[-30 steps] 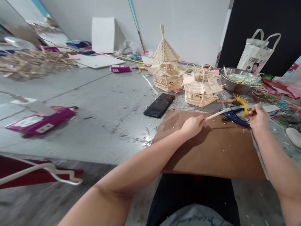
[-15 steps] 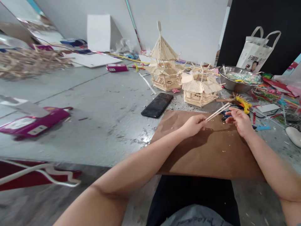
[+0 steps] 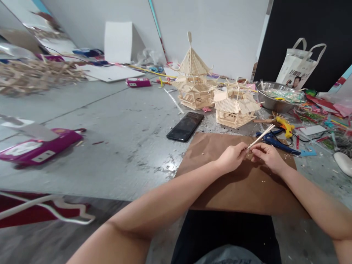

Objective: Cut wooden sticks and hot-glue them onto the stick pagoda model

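My left hand (image 3: 233, 157) is closed around the lower end of a few thin wooden sticks (image 3: 261, 136), which slant up and away to the right. Close against it, my right hand (image 3: 268, 157) pinches at the same low end of the sticks; its fingertips are partly hidden. Both hands are above a sheet of brown paper (image 3: 220, 198). Just beyond the sticks lie a blue-handled tool (image 3: 277, 142) and a yellow glue gun (image 3: 286, 126). Behind my hands stand a low stick-built pavilion (image 3: 233, 110) and a taller stick-built tower (image 3: 194, 77) with a pointed roof.
A black phone (image 3: 185, 126) lies left of the paper. Purple power strips (image 3: 41, 146) rest farther left, near a heap of wood pieces (image 3: 35, 77). At the right are a metal bowl (image 3: 275, 104), a white bag (image 3: 295, 69), a white mouse (image 3: 343, 163) and coloured scraps.
My right hand has moved from the upper end of the sticks down and left to my left hand, and its fingers have closed. The sticks now point up more steeply.
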{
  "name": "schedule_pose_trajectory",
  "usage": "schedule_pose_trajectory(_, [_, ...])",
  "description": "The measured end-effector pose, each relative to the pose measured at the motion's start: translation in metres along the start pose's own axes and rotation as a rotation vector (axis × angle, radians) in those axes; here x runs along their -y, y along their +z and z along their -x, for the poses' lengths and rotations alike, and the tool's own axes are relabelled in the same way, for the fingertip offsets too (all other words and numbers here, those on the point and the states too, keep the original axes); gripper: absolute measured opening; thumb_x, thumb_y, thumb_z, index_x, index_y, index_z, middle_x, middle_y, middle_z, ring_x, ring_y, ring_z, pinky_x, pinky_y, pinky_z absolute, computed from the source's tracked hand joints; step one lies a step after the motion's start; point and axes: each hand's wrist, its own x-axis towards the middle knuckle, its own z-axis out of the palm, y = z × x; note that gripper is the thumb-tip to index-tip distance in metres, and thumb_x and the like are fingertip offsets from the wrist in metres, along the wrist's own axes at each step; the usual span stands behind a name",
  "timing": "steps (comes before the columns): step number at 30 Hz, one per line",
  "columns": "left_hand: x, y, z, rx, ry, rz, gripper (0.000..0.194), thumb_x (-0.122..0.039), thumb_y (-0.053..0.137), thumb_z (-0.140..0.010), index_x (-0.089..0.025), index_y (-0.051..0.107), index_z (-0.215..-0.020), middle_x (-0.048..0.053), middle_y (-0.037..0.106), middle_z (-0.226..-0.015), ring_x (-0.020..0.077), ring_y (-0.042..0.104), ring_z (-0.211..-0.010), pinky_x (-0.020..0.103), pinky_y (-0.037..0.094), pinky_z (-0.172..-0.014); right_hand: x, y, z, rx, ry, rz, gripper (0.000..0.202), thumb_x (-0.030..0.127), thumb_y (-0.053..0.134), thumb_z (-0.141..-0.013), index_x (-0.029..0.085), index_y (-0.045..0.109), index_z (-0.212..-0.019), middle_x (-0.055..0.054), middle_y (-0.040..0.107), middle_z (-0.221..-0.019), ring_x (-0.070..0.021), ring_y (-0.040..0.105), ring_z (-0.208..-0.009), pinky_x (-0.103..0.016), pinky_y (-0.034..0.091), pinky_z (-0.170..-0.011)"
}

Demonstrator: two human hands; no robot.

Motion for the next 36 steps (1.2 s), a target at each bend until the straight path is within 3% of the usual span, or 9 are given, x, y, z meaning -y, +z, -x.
schedule_pose_trajectory(4, [0.0, 0.002, 0.003, -0.027, 0.017, 0.06, 0.018, -0.028, 0.039, -0.088, -0.017, 0.05, -0.079, 0.0, 0.059, -0.064, 0.0104, 0.054, -0.057, 0.021, 0.04, -0.057, 0.004, 0.012, -0.003, -0.129, -0.026, -0.009, 0.034, 0.047, 0.072, -0.062, 0.017, 0.058, -0.072, 0.004, 0.057, -0.06, -0.0077, 0.051, -0.047, -0.024, 0.043, -0.049])
schedule_pose_trajectory(10, [-0.006, -0.003, 0.005, -0.068, 0.002, 0.188, 0.029, -0.035, 0.035, -0.09, -0.018, 0.047, -0.07, -0.002, 0.052, -0.057, 0.0083, 0.048, -0.05, 0.019, 0.037, -0.052, 0.027, 0.017, -0.015, -0.08, -0.06, 0.001, 0.034, 0.047, 0.071, -0.063, 0.017, 0.059, -0.073, 0.003, 0.06, -0.059, -0.009, 0.054, -0.049, -0.025, 0.047, -0.052])
schedule_pose_trajectory(13, [-0.006, -0.006, 0.005, -0.116, -0.021, 0.21, 0.03, -0.035, 0.033, -0.09, -0.018, 0.046, -0.069, -0.003, 0.051, -0.055, 0.0084, 0.048, -0.05, 0.019, 0.038, -0.053, 0.053, 0.01, -0.034, -0.15, -0.043, -0.03, 0.033, 0.046, 0.072, -0.062, 0.018, 0.055, -0.071, 0.003, 0.061, -0.058, -0.0099, 0.056, -0.047, -0.024, 0.047, -0.049])
schedule_pose_trajectory(16, [-0.004, -0.009, 0.006, -0.147, -0.006, 0.172, 0.026, -0.031, 0.033, -0.09, -0.019, 0.046, -0.07, -0.001, 0.056, -0.059, 0.0093, 0.051, -0.054, 0.02, 0.039, -0.057, 0.091, -0.004, -0.062, -0.224, -0.047, 0.092, 0.025, 0.036, 0.071, -0.068, 0.017, 0.055, -0.068, 0.003, 0.059, -0.053, -0.0075, 0.051, -0.038, -0.021, 0.043, -0.04])
schedule_pose_trajectory(20, [-0.002, -0.01, 0.007, -0.095, 0.052, 0.072, 0.026, -0.031, 0.032, -0.09, -0.019, 0.045, -0.07, 0.001, 0.06, -0.063, 0.0113, 0.055, -0.057, 0.022, 0.04, -0.059, 0.14, -0.016, -0.101, -0.244, 0.018, 0.218, 0.012, 0.024, 0.065, -0.076, 0.014, 0.06, -0.071, 0.002, 0.057, -0.049, -0.0056, 0.044, -0.032, -0.02, 0.037, -0.034])
schedule_pose_trajectory(23, [-0.001, -0.01, 0.009, -0.056, 0.088, 0.012, 0.024, -0.031, 0.031, -0.09, -0.02, 0.044, -0.072, 0.001, 0.06, -0.063, 0.0121, 0.056, -0.056, 0.021, 0.041, -0.057, 0.16, -0.012, -0.122, -0.264, 0.057, 0.29, 0.01, 0.018, 0.063, -0.078, 0.011, 0.062, -0.07, 0.002, 0.054, -0.044, -0.0047, 0.039, -0.03, -0.019, 0.032, -0.032])
schedule_pose_trajectory(29, [0.005, -0.007, 0.01, -0.091, 0.186, -0.086, 0.019, -0.027, 0.031, -0.089, -0.02, 0.045, -0.079, 0.0, 0.058, -0.062, 0.0121, 0.054, -0.051, 0.021, 0.037, -0.052, 0.162, 0.002, -0.137, -0.242, 0.114, 0.343, 0.011, 0.011, 0.059, -0.079, 0.011, 0.061, -0.069, 0.002, 0.053, -0.042, -0.0048, 0.042, -0.031, -0.017, 0.031, -0.031])
schedule_pose_trajectory(36, [0.006, -0.008, 0.01, -0.093, 0.22, -0.155, 0.019, -0.027, 0.031, -0.089, -0.02, 0.046, -0.081, 0.0, 0.057, -0.06, 0.0124, 0.053, -0.051, 0.022, 0.033, -0.049, 0.155, 0.004, -0.145, -0.223, 0.093, 0.295, 0.016, 0.017, 0.069, -0.074, 0.013, 0.06, -0.062, 0.0, 0.054, -0.042, -0.0047, 0.039, -0.03, -0.018, 0.031, -0.03])
